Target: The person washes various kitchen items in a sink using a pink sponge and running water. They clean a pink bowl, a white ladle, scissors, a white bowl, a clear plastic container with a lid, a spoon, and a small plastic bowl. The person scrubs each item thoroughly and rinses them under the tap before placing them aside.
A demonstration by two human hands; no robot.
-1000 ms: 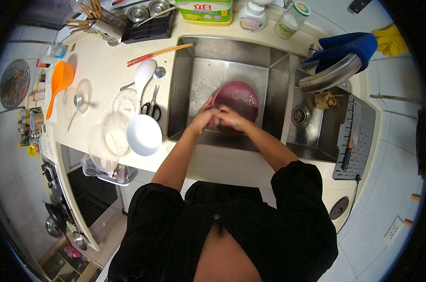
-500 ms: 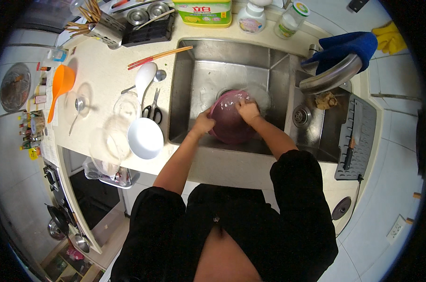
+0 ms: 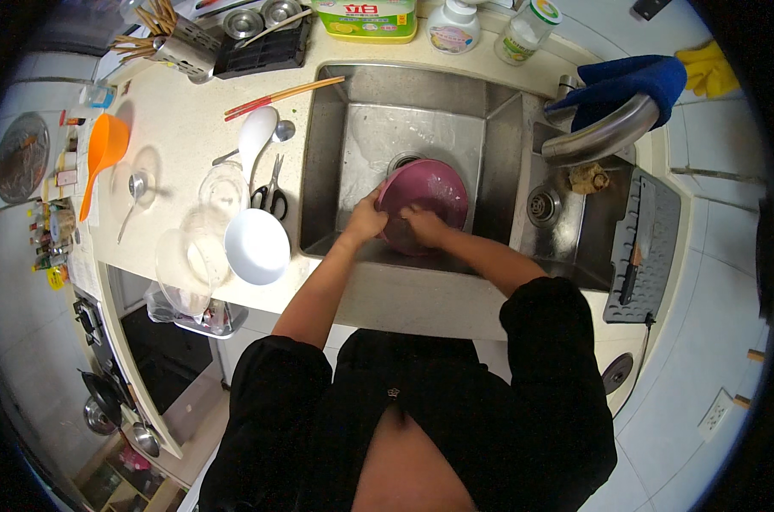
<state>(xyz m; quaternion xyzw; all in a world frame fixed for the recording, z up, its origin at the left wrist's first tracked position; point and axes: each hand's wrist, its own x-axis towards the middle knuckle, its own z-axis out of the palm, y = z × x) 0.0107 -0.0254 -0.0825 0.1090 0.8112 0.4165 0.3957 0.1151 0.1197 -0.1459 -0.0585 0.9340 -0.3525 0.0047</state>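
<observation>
A purple basin [image 3: 438,183] is tilted inside the large steel sink [image 3: 421,128], its wet inside showing. My left hand [image 3: 368,218] grips the left rim, fingers closed around it. Down in the basin, my right hand [image 3: 425,227] rests against the inner wall with its fingers curled; what they hold, if anything, is hidden. Part of the sink's drain [image 3: 404,160] shows just behind the rim.
Left of the sink lie a white bowl [image 3: 257,247], scissors [image 3: 272,194], a white rice spoon [image 3: 256,136], chopsticks [image 3: 285,96] and clear bowls [image 3: 182,264]. A blue cloth [image 3: 626,85] hangs over the faucet [image 3: 609,136]. A knife [image 3: 633,269] lies on a grey mat [image 3: 656,247] at right.
The basin has turned so that its inside faces up more. My right hand has moved from its far right rim down and left into it. My left hand keeps its hold.
</observation>
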